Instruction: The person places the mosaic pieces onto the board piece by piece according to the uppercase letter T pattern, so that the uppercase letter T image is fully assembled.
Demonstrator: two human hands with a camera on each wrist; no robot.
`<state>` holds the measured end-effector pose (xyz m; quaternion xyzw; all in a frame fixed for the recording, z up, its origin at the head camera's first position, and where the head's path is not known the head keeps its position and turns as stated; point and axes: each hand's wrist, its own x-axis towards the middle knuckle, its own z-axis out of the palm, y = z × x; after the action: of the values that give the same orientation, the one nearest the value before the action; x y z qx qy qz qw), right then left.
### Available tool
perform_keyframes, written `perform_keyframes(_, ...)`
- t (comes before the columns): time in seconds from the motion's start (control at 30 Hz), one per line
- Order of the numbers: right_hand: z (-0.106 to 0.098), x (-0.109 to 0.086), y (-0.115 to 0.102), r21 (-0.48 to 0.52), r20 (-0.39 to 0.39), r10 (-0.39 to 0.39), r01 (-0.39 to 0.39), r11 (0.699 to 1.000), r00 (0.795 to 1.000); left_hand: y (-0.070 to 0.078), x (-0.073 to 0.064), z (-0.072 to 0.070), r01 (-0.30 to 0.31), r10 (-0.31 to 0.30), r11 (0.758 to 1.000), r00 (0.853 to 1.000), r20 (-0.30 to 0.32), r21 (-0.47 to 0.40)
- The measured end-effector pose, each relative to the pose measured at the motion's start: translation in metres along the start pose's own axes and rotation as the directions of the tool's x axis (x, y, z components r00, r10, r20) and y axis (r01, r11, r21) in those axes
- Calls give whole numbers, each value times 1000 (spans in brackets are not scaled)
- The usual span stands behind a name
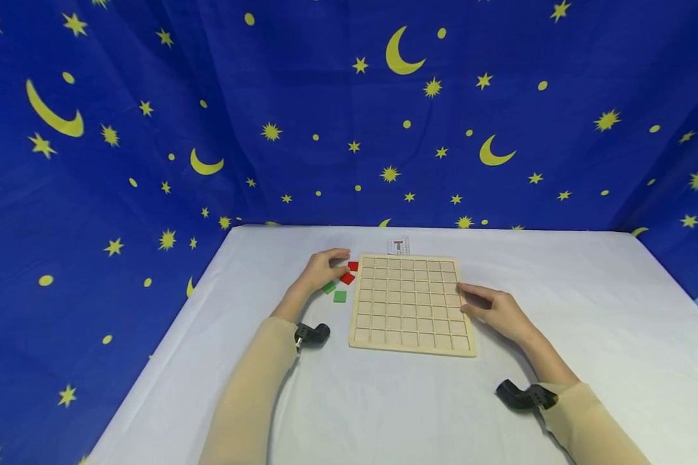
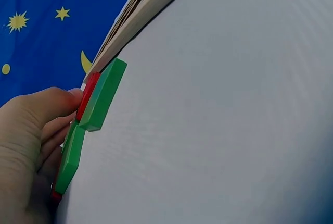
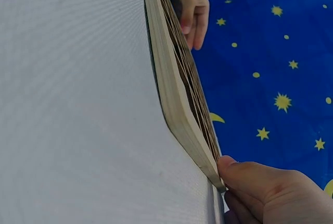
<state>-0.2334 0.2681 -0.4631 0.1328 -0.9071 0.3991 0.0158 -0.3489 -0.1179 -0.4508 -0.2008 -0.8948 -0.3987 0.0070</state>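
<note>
My left hand (image 1: 320, 271) is over the left side of a square wooden grid board (image 1: 410, 303), thumb and fingers apart. Its thumb tip meets a red tile (image 1: 347, 278); in the left wrist view a green tile (image 2: 105, 96) stands out in front of that red one. Another red tile (image 1: 353, 266) lies near the board's edge, and two green tiles, one partly under the hand (image 1: 328, 287) and one nearer me (image 1: 340, 296), lie close by. On the opposite side my right hand (image 1: 496, 313) touches the board's right edge with spread thumb and forefinger.
A small printed grid card (image 1: 398, 246) with red and green marks lies behind the board. The white tablecloth (image 1: 395, 407) reaches a blue curtain (image 1: 326, 97) with stars and moons. Black wrist-camera mounts (image 1: 314, 335) stick out from both sleeves.
</note>
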Motion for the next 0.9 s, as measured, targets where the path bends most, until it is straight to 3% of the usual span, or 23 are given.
perform_keyframes(0.4, 0, 0, 0, 15, 2, 7, -7, 1000, 1000, -3, 5, 3, 2, -1, 1000, 1000, -30, 11)
perform_keyframes(0.63, 1, 0, -1, 8, 0, 2, -2, 1000, 1000, -2, 6, 4, -18, 18, 999, 1000, 2, 45)
perform_keyframes(0.9, 0, 0, -1, 6, 2, 0, 0, 1000, 1000, -5, 6, 6, -27, 29, 999, 998, -50, 36)
